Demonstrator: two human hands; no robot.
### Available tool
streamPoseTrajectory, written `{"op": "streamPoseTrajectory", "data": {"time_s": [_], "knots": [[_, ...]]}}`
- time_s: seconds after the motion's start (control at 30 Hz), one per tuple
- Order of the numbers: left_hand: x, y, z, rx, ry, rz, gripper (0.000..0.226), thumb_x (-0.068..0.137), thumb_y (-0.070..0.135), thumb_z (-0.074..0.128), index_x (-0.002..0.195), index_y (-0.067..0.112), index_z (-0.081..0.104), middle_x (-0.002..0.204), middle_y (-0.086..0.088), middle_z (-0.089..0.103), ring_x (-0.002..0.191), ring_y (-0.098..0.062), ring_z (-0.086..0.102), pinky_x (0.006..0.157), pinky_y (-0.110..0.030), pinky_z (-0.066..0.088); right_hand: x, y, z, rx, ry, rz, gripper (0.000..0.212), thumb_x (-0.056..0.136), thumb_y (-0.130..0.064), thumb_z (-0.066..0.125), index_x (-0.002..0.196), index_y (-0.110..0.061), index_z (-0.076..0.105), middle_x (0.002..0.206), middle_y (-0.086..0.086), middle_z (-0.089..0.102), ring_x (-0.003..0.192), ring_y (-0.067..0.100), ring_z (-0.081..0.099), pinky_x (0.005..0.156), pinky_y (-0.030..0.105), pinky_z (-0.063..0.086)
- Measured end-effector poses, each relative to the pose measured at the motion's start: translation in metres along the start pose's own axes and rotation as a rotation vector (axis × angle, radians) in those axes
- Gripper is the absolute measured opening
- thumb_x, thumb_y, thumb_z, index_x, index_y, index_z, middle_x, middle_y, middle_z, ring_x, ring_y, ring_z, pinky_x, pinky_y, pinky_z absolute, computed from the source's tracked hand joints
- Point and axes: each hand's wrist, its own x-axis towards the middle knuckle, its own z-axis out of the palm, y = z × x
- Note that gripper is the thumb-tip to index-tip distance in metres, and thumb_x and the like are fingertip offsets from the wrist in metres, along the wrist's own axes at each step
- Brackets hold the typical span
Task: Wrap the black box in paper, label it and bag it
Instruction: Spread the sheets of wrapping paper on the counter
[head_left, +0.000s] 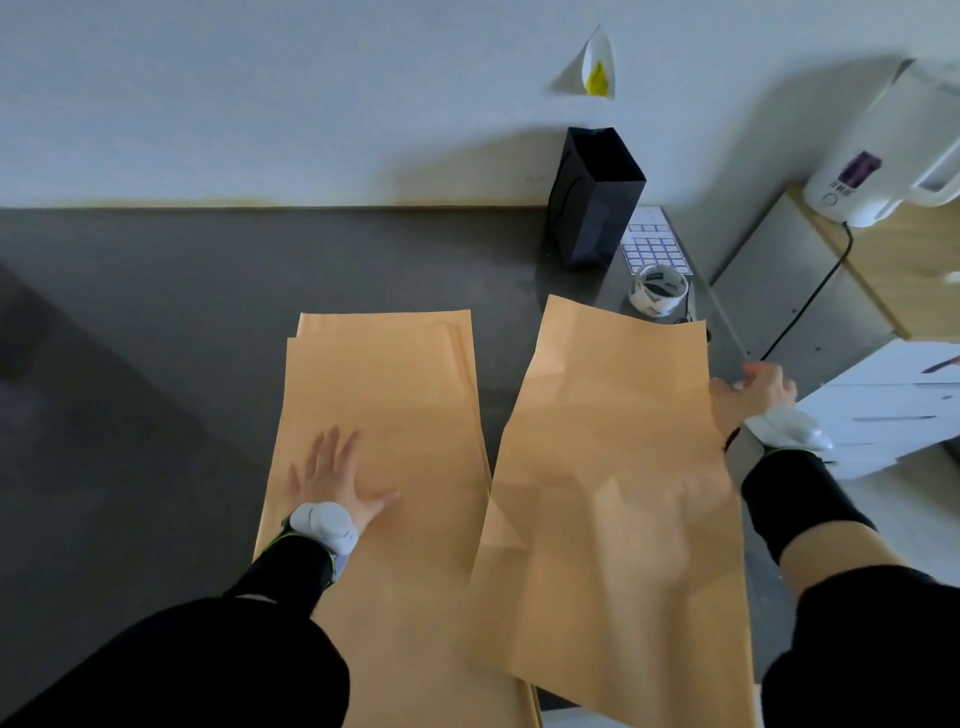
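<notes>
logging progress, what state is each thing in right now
paper stack: lying flat, left hand pressing on it
loose sheet: partly lifted, right hand holding its right edge
black bag: upright, top open
tape roll: lying flat, untouched
label sheet: lying flat, untouched

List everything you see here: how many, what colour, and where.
paper stack: several sheets, tan, on the table left of centre
loose sheet: one, tan, lifted right of the stack
gift bag: one, black, upright against the wall
label sheet: one, white with blue-edged labels, right of the bag
tape roll: one, white, before the label sheet
table: one, dark grey
white appliance: one, top right
white papers: pile, far right
left hand: flat on the paper stack
right hand: grips the loose sheet's right edge
</notes>
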Motion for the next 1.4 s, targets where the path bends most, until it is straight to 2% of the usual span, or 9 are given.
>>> {"op": "streamPoseTrajectory", "data": {"time_s": [0.13, 0.3, 0.6, 0.7, 0.87, 1.03, 1.13, 1.3, 1.4], "knots": [[-0.003, -0.016, -0.019, -0.27, 0.19, -0.326, 0.082, 0.082, 0.042, 0.066, 0.148, 0.02, 0.022, 0.153, -0.006, 0.019, 0.138, -0.029, 0.02, 0.107, -0.046, 0.026, -0.041, -0.072, 0.008, 0.168, -0.058, -0.224, 0.046, 0.088, -0.026, 0.058, 0.131, -0.011, 0.047, 0.132, 0.013, 0.046, 0.12, 0.031, 0.045, 0.099, 0.034, 0.034], [0.004, -0.07, -0.026, -0.45, 0.021, -0.606, 0.08, 0.076, 0.044, 0.072, 0.143, 0.018, 0.035, 0.141, -0.012, 0.028, 0.121, -0.035, 0.041, 0.1, -0.046, 0.039, -0.139, -0.135, 0.079, 0.484, -0.457, -0.209, 0.053, 0.088, -0.017, 0.062, 0.135, -0.005, 0.04, 0.118, 0.008, 0.048, 0.098, 0.021, 0.054, 0.083, 0.028, 0.042], [0.013, -0.103, -0.039, -0.544, -0.265, -0.364, 0.064, 0.076, 0.039, 0.066, 0.127, 0.004, 0.051, 0.129, -0.019, 0.049, 0.098, -0.033, 0.057, 0.084, -0.035, 0.044, -0.197, -0.111, 0.149, -0.371, -0.598, 0.036, 0.065, 0.089, -0.032, 0.056, 0.139, -0.01, 0.021, 0.141, 0.011, 0.031, 0.13, 0.028, 0.036, 0.102, 0.032, 0.034], [0.017, -0.106, -0.032, -0.626, -0.343, -0.312, 0.076, 0.054, 0.046, 0.063, 0.116, 0.002, 0.056, 0.106, -0.017, 0.065, 0.094, -0.032, 0.064, 0.087, -0.041, 0.053, -0.201, -0.108, 0.155, -0.369, -0.561, 0.106, 0.065, 0.087, -0.029, 0.057, 0.139, -0.011, 0.023, 0.14, 0.011, 0.031, 0.129, 0.029, 0.035, 0.105, 0.035, 0.036], [0.016, -0.1, -0.026, -0.597, -0.425, -0.225, 0.029, 0.087, 0.033, 0.062, 0.104, 0.01, 0.059, 0.106, -0.011, 0.065, 0.097, -0.029, 0.061, 0.094, -0.038, 0.047, -0.205, -0.097, 0.163, -0.338, -0.562, 0.207, 0.062, 0.088, -0.023, 0.052, 0.143, -0.011, 0.026, 0.142, 0.011, 0.034, 0.131, 0.029, 0.034, 0.11, 0.037, 0.032], [0.021, -0.099, -0.033, -0.67, -0.216, -0.255, 0.043, 0.094, 0.033, 0.054, 0.127, 0.006, 0.049, 0.124, -0.015, 0.056, 0.115, -0.034, 0.053, 0.096, -0.039, 0.042, -0.203, -0.11, 0.163, -0.5, -0.527, 0.052, 0.053, 0.088, -0.037, 0.055, 0.132, -0.015, 0.037, 0.135, 0.009, 0.034, 0.126, 0.027, 0.036, 0.1, 0.031, 0.033], [0.05, -0.116, -0.045, -0.655, -0.256, -0.222, 0.058, 0.097, 0.043, 0.042, 0.141, 0.006, 0.034, 0.141, -0.011, 0.043, 0.13, -0.033, 0.041, 0.104, -0.038, 0.032, -0.194, -0.132, 0.175, -0.33, -0.594, -0.028, 0.049, 0.082, -0.037, 0.056, 0.126, -0.02, 0.043, 0.124, 0.005, 0.045, 0.111, 0.026, 0.051, 0.085, 0.03, 0.042], [0.116, -0.133, -0.078, -0.55, -0.127, -0.363, 0.06, 0.097, 0.049, 0.037, 0.138, 0.005, 0.04, 0.136, -0.019, 0.047, 0.122, -0.037, 0.047, 0.103, -0.044, 0.034, -0.184, -0.145, 0.2, -0.154, -0.711, -0.034, 0.078, 0.083, -0.029, 0.064, 0.145, -0.009, 0.02, 0.128, 0.012, 0.051, 0.113, 0.031, 0.053, 0.09, 0.035, 0.045], [0.146, -0.134, -0.09, -0.62, -0.15, -0.462, 0.068, 0.094, 0.055, 0.038, 0.138, 0.003, 0.042, 0.136, -0.022, 0.047, 0.121, -0.039, 0.047, 0.106, -0.046, 0.032, -0.185, -0.139, 0.208, -0.167, -0.67, 0.02, 0.086, 0.068, -0.036, 0.065, 0.143, -0.02, 0.026, 0.115, 0.005, 0.057, 0.098, 0.026, 0.057, 0.087, 0.034, 0.049]]}}
